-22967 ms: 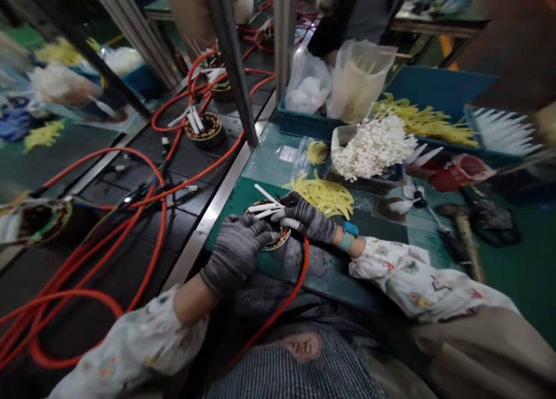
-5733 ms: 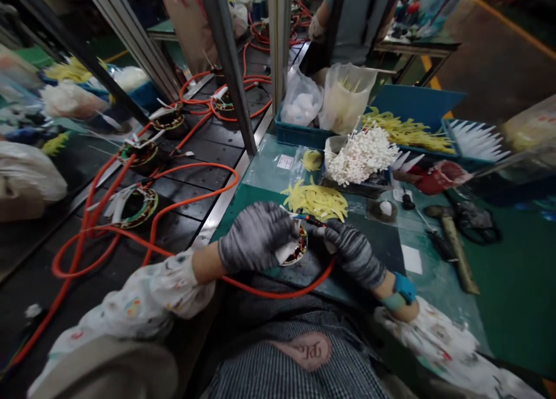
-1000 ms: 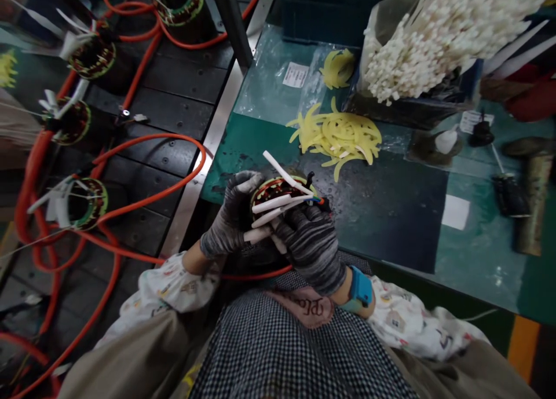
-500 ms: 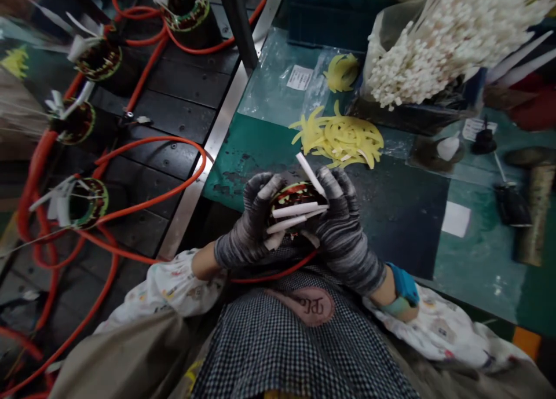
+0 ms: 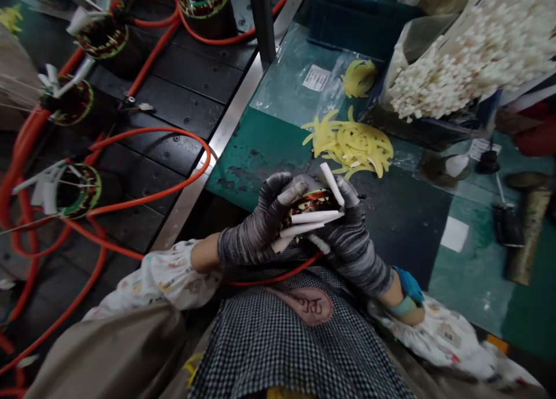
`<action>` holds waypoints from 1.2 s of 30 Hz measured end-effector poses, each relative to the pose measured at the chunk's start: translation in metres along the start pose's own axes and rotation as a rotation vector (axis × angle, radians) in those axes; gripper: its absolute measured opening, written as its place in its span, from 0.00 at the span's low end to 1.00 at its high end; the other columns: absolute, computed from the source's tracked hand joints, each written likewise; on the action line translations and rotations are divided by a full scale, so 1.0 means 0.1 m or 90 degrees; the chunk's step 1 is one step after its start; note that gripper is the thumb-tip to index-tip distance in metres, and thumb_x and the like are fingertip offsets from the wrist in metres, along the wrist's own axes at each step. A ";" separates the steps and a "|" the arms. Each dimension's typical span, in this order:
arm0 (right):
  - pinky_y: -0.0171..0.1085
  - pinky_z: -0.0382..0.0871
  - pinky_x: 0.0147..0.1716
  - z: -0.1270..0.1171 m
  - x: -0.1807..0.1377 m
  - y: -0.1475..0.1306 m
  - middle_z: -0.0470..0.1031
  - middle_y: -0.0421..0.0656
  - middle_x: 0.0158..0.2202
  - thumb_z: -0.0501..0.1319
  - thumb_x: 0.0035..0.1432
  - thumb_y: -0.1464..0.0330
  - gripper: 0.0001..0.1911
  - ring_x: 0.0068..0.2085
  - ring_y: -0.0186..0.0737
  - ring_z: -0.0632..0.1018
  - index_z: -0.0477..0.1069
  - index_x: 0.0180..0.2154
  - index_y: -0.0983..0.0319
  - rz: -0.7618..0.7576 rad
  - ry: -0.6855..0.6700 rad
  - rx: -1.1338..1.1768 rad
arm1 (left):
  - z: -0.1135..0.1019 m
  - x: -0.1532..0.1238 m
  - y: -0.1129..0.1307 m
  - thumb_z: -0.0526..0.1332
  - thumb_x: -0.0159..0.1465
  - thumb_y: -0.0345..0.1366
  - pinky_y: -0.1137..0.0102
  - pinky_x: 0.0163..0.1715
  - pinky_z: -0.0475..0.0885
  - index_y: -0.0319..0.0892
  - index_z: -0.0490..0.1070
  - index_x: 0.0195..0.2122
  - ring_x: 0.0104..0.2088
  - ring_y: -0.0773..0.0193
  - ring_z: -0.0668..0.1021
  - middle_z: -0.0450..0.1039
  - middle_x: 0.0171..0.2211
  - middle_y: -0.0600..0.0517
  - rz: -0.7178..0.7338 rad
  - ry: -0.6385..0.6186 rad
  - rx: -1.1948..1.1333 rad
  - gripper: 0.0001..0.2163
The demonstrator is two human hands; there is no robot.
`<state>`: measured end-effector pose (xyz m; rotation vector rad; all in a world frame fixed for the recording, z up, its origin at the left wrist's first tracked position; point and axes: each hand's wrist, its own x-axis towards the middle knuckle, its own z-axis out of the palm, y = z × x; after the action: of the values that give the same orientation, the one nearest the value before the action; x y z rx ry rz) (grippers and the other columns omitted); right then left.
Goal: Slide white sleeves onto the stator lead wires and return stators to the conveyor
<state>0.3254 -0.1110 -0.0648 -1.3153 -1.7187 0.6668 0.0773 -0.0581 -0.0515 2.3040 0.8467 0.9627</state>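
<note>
In front of my apron I hold a motor stator (image 5: 316,200) with copper windings, tilted so its wound end faces up toward me. My left hand (image 5: 264,219), in a grey striped glove, grips its left side. On the right side my right hand (image 5: 354,237), gloved alike, is wrapped round it. White sleeved leads (image 5: 315,216) stick out across the top between the hands. A red cable (image 5: 278,280) runs below the stator over my lap. The stator's underside and some of my fingertips are hidden.
Yellow curved insulation strips (image 5: 354,138) lie piled on the green bench. White sleeving bundles (image 5: 469,57) fill a bin at right, with a mallet (image 5: 527,231) and a black-handled tool (image 5: 507,219) nearby. More stators (image 5: 80,190) and an orange hose (image 5: 165,134) sit on the dark slatted conveyor.
The stator and both hands have shifted slightly right in view, still gripping. The bench and conveyor have also shifted in view as the head moved.
</note>
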 end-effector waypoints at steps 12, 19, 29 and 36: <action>0.67 0.84 0.75 0.02 -0.06 -0.08 0.78 0.53 0.80 0.65 0.82 0.59 0.44 0.76 0.64 0.83 0.53 0.89 0.46 0.029 0.045 -0.069 | -0.04 0.04 0.15 0.82 0.71 0.58 0.41 0.84 0.72 0.60 0.47 0.92 0.85 0.31 0.66 0.61 0.82 0.37 -0.053 0.001 -0.026 0.58; 0.64 0.88 0.70 -0.36 -0.08 0.21 0.84 0.52 0.75 0.71 0.78 0.58 0.40 0.70 0.64 0.88 0.66 0.85 0.47 0.104 -0.037 -0.091 | 0.15 0.20 0.25 0.75 0.77 0.43 0.38 0.85 0.73 0.61 0.55 0.90 0.85 0.35 0.69 0.64 0.82 0.41 -0.075 0.045 -0.079 0.45; 0.69 0.79 0.78 -0.51 0.04 0.35 0.71 0.56 0.82 0.76 0.76 0.59 0.41 0.79 0.68 0.78 0.68 0.83 0.49 -0.060 -0.092 -0.104 | 0.13 0.42 0.40 0.86 0.66 0.41 0.32 0.88 0.69 0.59 0.80 0.74 0.82 0.30 0.74 0.76 0.78 0.47 -0.178 0.061 -0.233 0.36; 0.64 0.89 0.69 -0.33 -0.04 0.23 0.75 0.55 0.81 0.72 0.79 0.55 0.46 0.73 0.62 0.85 0.56 0.87 0.44 0.044 -0.011 -0.037 | 0.22 0.35 0.35 0.80 0.72 0.38 0.33 0.87 0.69 0.61 0.66 0.85 0.84 0.30 0.72 0.69 0.83 0.44 -0.110 0.040 -0.157 0.43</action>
<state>0.3657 -0.1103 -0.0681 -1.4190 -1.7251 0.6741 0.1254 -0.0619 -0.0275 1.9683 0.8825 1.0074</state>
